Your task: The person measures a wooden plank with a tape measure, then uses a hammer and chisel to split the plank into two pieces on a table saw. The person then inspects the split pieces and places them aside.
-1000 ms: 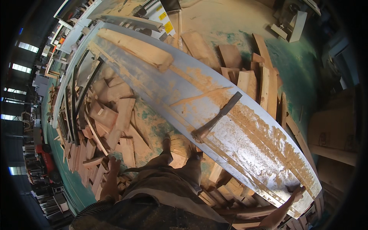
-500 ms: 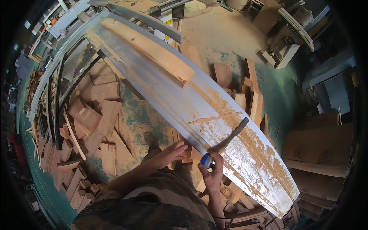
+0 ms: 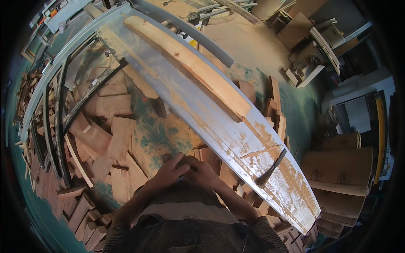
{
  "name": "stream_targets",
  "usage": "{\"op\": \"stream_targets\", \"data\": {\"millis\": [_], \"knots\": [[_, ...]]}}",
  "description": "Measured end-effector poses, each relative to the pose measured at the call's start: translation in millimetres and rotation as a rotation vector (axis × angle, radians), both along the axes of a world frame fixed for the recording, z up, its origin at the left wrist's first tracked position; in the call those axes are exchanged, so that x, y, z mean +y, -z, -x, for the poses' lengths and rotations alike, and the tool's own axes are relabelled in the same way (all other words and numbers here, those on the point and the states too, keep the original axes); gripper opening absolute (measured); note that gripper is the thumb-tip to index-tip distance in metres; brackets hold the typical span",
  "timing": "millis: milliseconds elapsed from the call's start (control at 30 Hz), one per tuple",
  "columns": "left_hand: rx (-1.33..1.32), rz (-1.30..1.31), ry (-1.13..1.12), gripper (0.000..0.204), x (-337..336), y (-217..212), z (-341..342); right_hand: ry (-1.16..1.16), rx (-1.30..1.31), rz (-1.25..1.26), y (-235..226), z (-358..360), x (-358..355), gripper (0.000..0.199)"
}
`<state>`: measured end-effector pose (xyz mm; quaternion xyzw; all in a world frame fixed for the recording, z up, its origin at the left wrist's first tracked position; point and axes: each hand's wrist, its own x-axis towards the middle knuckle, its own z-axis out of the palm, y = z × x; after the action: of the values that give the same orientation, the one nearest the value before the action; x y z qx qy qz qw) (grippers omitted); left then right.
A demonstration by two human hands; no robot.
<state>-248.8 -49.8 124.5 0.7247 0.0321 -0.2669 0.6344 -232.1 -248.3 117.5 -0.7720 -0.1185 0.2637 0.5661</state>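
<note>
Both my hands meet low in front of my body, beside the long metal table. My left hand (image 3: 169, 170) has its fingers and thumb stretched apart, their tips close to my right hand. Curled in, the fingers of my right hand (image 3: 205, 173) hide whatever they may hold; the blue tape measure is not visible. On the table (image 3: 202, 114) lies a thick wooden plank (image 3: 198, 76) with a bark-brown edge. Nearer its right end rests a tool with a dark straight bar and a flared wooden handle (image 3: 266, 178). Close to it is a thin wood strip (image 3: 262, 152).
Sawdust (image 3: 295, 181) coats the table's right end. Wood offcuts (image 3: 120, 139) cover the floor at left, beside dark metal frame bars (image 3: 90, 88). More blocks (image 3: 274, 105) lie beyond the table. Brown cardboard sheets (image 3: 341, 168) stand at right.
My right hand has left the table edge and come to my left hand; the blue tape measure has gone out of sight. The view has shifted, so the table's things appear lower and further right.
</note>
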Motion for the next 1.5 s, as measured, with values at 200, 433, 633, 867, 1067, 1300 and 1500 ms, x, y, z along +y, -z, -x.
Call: {"op": "stream_targets", "data": {"millis": [200,433,633,867,1067,1300,1500], "knots": [[-0.042,-0.169,0.004,0.048,34,-16,-49,-0.130,0.107,-0.097,11,-56,33,0.026],[0.028,-0.116,-0.212,0.031,48,-13,-121,0.172,0.382,-0.272,12,-181,28,0.019],[0.057,-0.360,-0.051,0.015,67,-20,-172,0.503,-0.180,0.100,15,-315,-52,0.029],[0.048,-0.449,0.103,0.030,73,-6,-212,0.479,-0.383,0.454,31,-366,-55,0.029],[0.139,-0.466,0.204,0.031,77,-1,-240,0.537,-0.484,0.549,40,-370,-37,0.029],[0.261,-0.324,0.191,0.027,83,8,-256,0.676,-0.589,0.578,51,-369,-20,0.021],[0.297,-0.290,0.223,0.023,93,12,-261,0.653,-0.666,0.591,50,-370,-18,0.016]]}}
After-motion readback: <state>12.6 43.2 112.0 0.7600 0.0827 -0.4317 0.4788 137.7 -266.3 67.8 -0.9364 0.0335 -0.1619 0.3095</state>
